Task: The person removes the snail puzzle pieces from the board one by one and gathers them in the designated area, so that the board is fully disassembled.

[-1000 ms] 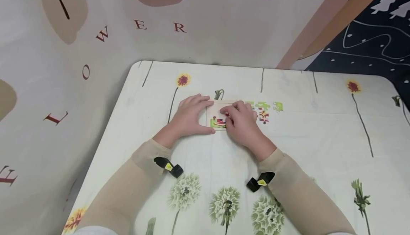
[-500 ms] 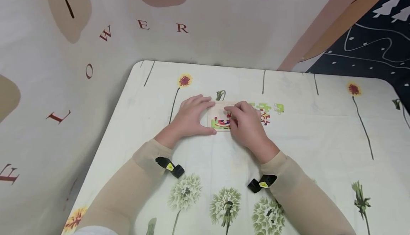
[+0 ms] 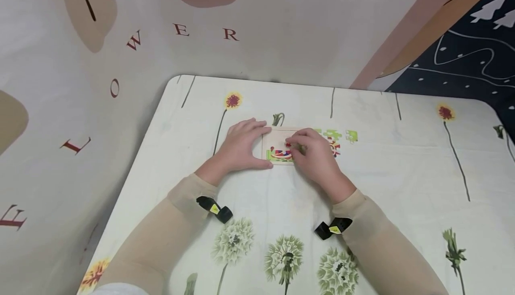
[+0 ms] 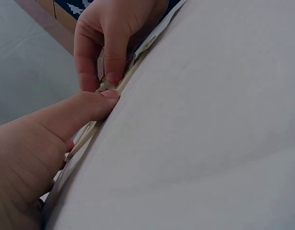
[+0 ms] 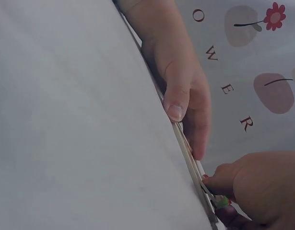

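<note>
A shallow wooden jigsaw tray (image 3: 277, 137) lies on the table, with several joined pieces (image 3: 279, 155) in red, white and green along its near left part. My left hand (image 3: 243, 146) holds the tray's left end, thumb at the near edge and fingers at the far edge. Over the tray's right half, my right hand (image 3: 315, 155) pinches a puzzle piece (image 5: 223, 201) between thumb and fingers; its green and red edge shows in the right wrist view. The right hand hides much of the tray's right side. In the left wrist view the left thumb (image 4: 97, 103) presses the tray's edge.
Loose green pieces (image 3: 332, 134) lie just right of the tray, a further green piece (image 3: 352, 136) beyond them. A red and white piece (image 3: 334, 147) is partly behind the right hand. The table cloth (image 3: 402, 174) has printed flowers; a curtain (image 3: 281, 53) hangs behind.
My right hand has shifted slightly right over the tray, and more of the joined pieces shows. My left hand keeps its place at the tray's left end. The head view has shifted slightly.
</note>
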### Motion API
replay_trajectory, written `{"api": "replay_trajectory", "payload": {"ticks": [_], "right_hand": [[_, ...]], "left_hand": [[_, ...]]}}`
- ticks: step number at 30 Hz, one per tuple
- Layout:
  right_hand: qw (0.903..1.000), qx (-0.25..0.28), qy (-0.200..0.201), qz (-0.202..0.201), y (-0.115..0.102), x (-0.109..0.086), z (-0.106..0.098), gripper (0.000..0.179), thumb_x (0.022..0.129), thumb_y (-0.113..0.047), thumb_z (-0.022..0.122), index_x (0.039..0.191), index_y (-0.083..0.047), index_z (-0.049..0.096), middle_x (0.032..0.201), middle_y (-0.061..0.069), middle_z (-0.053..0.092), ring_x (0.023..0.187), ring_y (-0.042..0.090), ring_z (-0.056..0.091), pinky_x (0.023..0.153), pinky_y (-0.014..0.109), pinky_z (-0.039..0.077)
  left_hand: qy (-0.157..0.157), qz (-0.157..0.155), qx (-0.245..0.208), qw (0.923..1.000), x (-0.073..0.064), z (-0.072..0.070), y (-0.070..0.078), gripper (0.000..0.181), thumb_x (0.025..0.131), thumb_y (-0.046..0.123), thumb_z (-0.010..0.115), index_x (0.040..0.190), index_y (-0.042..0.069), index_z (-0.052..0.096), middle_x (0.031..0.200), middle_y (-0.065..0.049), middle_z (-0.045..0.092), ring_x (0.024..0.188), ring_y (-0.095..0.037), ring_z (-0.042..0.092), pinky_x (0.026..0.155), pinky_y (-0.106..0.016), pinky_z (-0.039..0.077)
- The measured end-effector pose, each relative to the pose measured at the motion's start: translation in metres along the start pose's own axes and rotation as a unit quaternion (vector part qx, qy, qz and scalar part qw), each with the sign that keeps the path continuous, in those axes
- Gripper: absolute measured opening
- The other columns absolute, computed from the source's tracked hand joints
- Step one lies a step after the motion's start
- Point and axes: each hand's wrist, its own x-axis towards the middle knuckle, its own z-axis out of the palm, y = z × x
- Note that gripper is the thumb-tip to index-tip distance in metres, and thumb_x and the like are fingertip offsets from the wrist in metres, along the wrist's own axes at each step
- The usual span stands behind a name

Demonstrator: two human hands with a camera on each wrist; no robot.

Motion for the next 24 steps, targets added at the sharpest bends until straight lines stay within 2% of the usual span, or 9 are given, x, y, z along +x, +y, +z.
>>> {"api": "replay_trajectory", "payload": {"ticks": [6, 12, 17, 24], "right_hand": [[0.9989, 0.012, -0.015, 0.043, -0.0040, 0.0007, -0.0033, 0.021, 0.094, 0.000, 0.079, 0.114, -0.004, 0.083, 0.118, 0.007, 0.069, 0.104, 0.025, 0.067, 0.086, 0.039, 0.056], [0.9981, 0.008, -0.011, 0.060, -0.0050, 0.0010, -0.0054, 0.022, 0.093, 0.001, 0.080, 0.114, -0.004, 0.084, 0.119, 0.008, 0.071, 0.105, 0.026, 0.068, 0.088, 0.042, 0.058], [0.9983, 0.001, -0.012, 0.058, -0.0039, 0.0009, -0.0052, 0.021, 0.093, -0.001, 0.081, 0.114, -0.005, 0.084, 0.121, 0.008, 0.072, 0.113, 0.027, 0.069, 0.094, 0.043, 0.058], [0.9992, -0.007, -0.019, 0.034, -0.0023, 0.0013, -0.0070, 0.021, 0.097, 0.005, 0.073, 0.113, -0.003, 0.084, 0.125, 0.011, 0.073, 0.123, 0.031, 0.067, 0.103, 0.048, 0.055]], "left_hand": [[-0.002, -0.003, 0.000, 1.0000, -0.0004, -0.0001, 0.0004, 0.101, 0.076, 0.065, 0.087, 0.159, 0.020, 0.053, 0.169, -0.001, 0.039, 0.160, -0.029, 0.022, 0.126, -0.059, 0.017], [0.000, 0.000, 0.002, 1.0000, 0.0004, 0.0000, 0.0008, 0.100, 0.076, 0.065, 0.086, 0.159, 0.019, 0.053, 0.169, -0.002, 0.039, 0.160, -0.029, 0.023, 0.125, -0.059, 0.018], [-0.001, -0.001, 0.005, 1.0000, 0.0006, 0.0002, 0.0006, 0.101, 0.076, 0.065, 0.086, 0.159, 0.019, 0.053, 0.169, -0.002, 0.039, 0.160, -0.030, 0.023, 0.125, -0.060, 0.019], [-0.003, -0.004, 0.005, 1.0000, 0.0005, 0.0001, 0.0009, 0.102, 0.075, 0.065, 0.087, 0.160, 0.020, 0.052, 0.169, -0.002, 0.039, 0.160, -0.030, 0.022, 0.125, -0.061, 0.018]]}}
